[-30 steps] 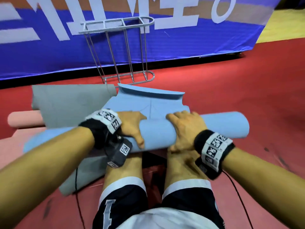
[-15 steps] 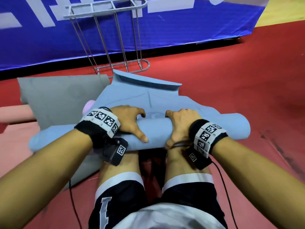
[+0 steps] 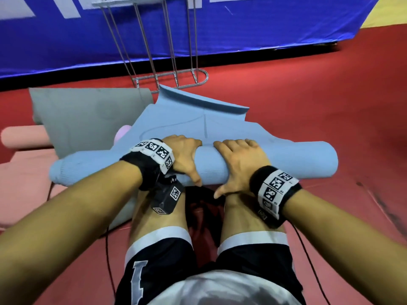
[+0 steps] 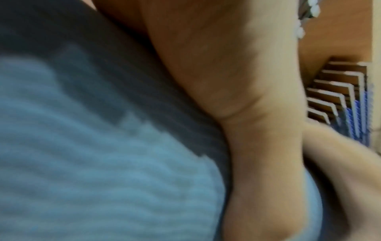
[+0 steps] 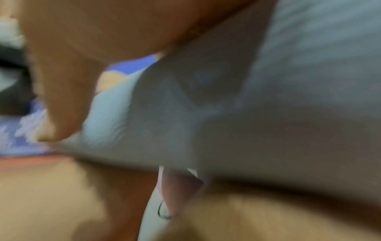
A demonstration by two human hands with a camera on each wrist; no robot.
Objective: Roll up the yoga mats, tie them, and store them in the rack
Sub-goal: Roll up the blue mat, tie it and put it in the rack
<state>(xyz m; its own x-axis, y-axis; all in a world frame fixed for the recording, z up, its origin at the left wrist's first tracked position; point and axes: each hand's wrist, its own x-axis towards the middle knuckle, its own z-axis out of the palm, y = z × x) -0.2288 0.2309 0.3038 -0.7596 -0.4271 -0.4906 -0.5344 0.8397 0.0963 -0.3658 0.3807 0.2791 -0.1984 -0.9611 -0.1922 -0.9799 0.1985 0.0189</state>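
A light blue yoga mat (image 3: 286, 159) lies across my knees, mostly rolled, with its loose end (image 3: 198, 115) spread toward the wire rack (image 3: 171, 80). My left hand (image 3: 182, 155) curls over the roll with fingers on the far side and thumb down the near side. My right hand (image 3: 237, 164) grips the roll just to the right in the same way. The left wrist view shows blurred ribbed blue mat (image 4: 92, 163) against my thumb (image 4: 257, 146). In the right wrist view the blue mat (image 5: 226, 114) fills the blurred frame.
A grey mat (image 3: 88, 119) lies half unrolled at the left, over a pink rolled mat (image 3: 24, 137) and a flat pink mat (image 3: 26, 183). A blue banner wall (image 3: 242, 29) stands behind the rack. Red floor (image 3: 330, 106) extends to the right.
The blue roll has moved forward over the loose end, which is shorter now. Both hands stayed on the roll, shifting their hold. The head view tilted down and closer.
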